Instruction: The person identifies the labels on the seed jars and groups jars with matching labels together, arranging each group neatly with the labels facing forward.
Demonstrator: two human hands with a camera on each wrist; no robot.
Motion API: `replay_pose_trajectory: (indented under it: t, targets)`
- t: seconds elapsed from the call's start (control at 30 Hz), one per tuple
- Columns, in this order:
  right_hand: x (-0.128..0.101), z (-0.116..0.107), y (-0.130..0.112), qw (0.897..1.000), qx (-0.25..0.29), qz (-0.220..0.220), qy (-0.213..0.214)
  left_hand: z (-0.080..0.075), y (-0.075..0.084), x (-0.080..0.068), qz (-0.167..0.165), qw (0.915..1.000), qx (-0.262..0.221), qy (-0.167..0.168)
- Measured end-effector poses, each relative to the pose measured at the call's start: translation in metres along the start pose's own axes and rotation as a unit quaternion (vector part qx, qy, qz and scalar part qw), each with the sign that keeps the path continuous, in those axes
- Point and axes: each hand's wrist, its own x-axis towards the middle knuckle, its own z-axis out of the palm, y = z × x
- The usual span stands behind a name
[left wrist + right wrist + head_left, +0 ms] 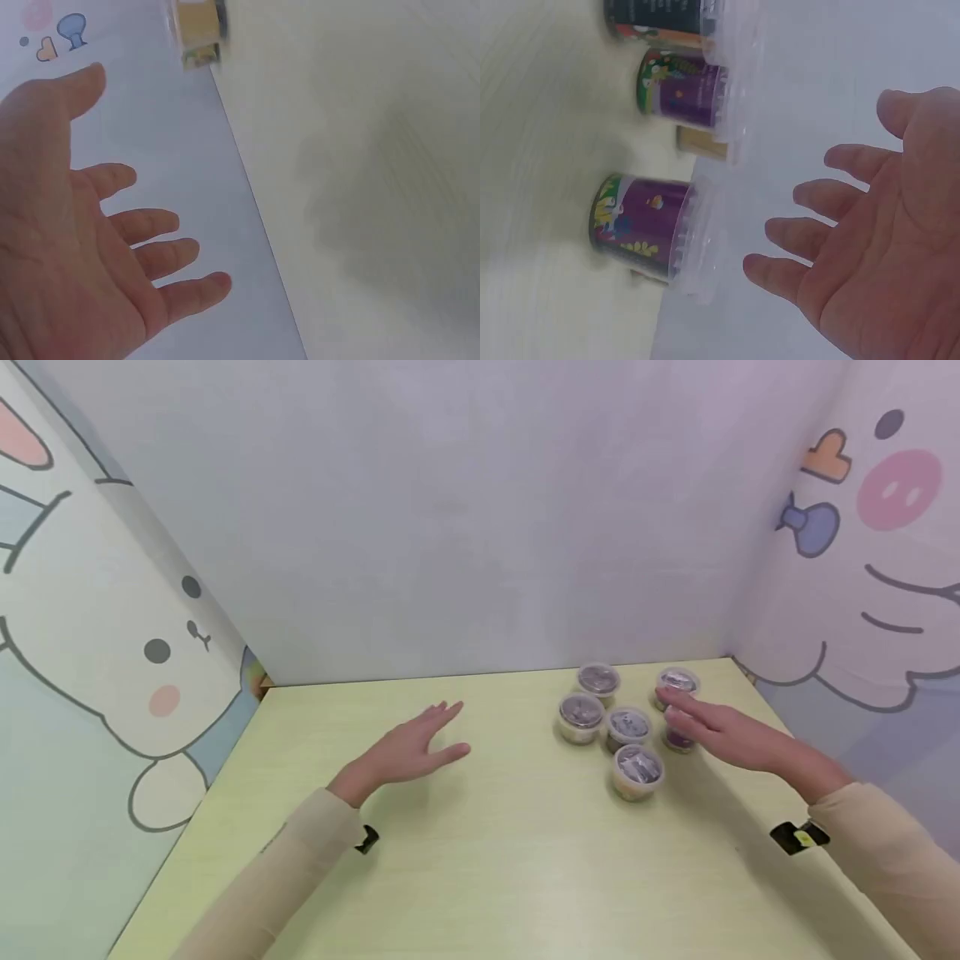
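Note:
Several small round tubs with clear plastic lids stand on the table. In the head view, one tub (pixel 581 718) is at the group's left and another tub (pixel 637 770) is nearest to me. My right hand (pixel 723 733) hovers over the right side of the group, fingers extended, partly covering a purple tub (pixel 681 742) and a tub behind it (pixel 677 679). The right wrist view shows a purple printed tub (pixel 641 221) apart from the fingers. My left hand (pixel 405 750) floats over the table's left half, fingers spread and holding nothing.
The pale yellow table (pixel 495 860) meets a plain light wall (pixel 450 527) at its back edge. Side panels carry cartoon drawings, a white animal (pixel 112 635) on the left and a pig (pixel 900 489) on the right. Each wrist wears a dark band.

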Motion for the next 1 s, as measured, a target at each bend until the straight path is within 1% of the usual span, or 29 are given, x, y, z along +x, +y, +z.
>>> replay_pose_trajectory:
  t: [0.1,0.13,0.17,0.23,0.3,0.4,0.47,0.53,0.6,0.63,0.67,0.73,0.83,0.93,1.0]
  targets:
    - [0.001,-0.002,-0.005,1.000,0.008,-0.008,0.019,0.010,0.020,0.019,0.024,0.9983,-0.051,-0.016]
    - [0.001,-0.004,-0.006,1.000,0.019,-0.008,0.020,0.013,0.027,0.025,0.028,0.9969,-0.069,-0.025]
    - [0.001,-0.005,-0.007,0.999,0.034,-0.004,0.019,0.017,0.034,0.031,0.033,0.9950,-0.088,-0.036]
    - [0.001,-0.007,-0.008,0.996,0.090,0.015,0.001,0.025,0.047,0.042,0.031,0.9905,-0.119,-0.061]
    - [0.001,-0.009,-0.008,0.988,0.147,0.040,-0.029,0.032,0.059,0.053,0.030,0.9864,-0.135,-0.089]
    - [-0.001,-0.009,-0.007,0.967,0.223,0.087,-0.086,0.045,0.073,0.068,0.028,0.9820,-0.140,-0.123]
    - [-0.002,-0.007,-0.005,0.956,0.245,0.110,-0.118,0.054,0.080,0.077,0.024,0.9755,-0.162,-0.147]
    - [-0.003,-0.003,-0.002,0.947,0.256,0.130,-0.143,0.063,0.087,0.084,0.013,0.9654,-0.198,-0.170]
    - [-0.002,0.002,0.000,0.941,0.263,0.139,-0.161,0.072,0.094,0.090,-0.001,0.9536,-0.235,-0.188]
    - [-0.002,0.005,0.001,0.939,0.266,0.142,-0.168,0.076,0.098,0.092,-0.007,0.9490,-0.249,-0.194]
    - [-0.002,0.007,0.002,0.936,0.270,0.146,-0.174,0.080,0.102,0.094,-0.012,0.9464,-0.256,-0.197]
    - [-0.001,0.013,0.004,0.931,0.277,0.151,-0.182,0.087,0.109,0.098,-0.012,0.9459,-0.259,-0.194]
    - [0.001,0.019,0.005,0.927,0.285,0.153,-0.189,0.097,0.122,0.102,-0.009,0.9498,-0.255,-0.181]
    - [0.003,0.022,0.006,0.926,0.287,0.157,-0.190,0.105,0.135,0.105,-0.012,0.9576,-0.242,-0.156]
    - [0.005,0.023,0.007,0.926,0.284,0.160,-0.188,0.109,0.143,0.107,-0.021,0.9629,-0.230,-0.140]
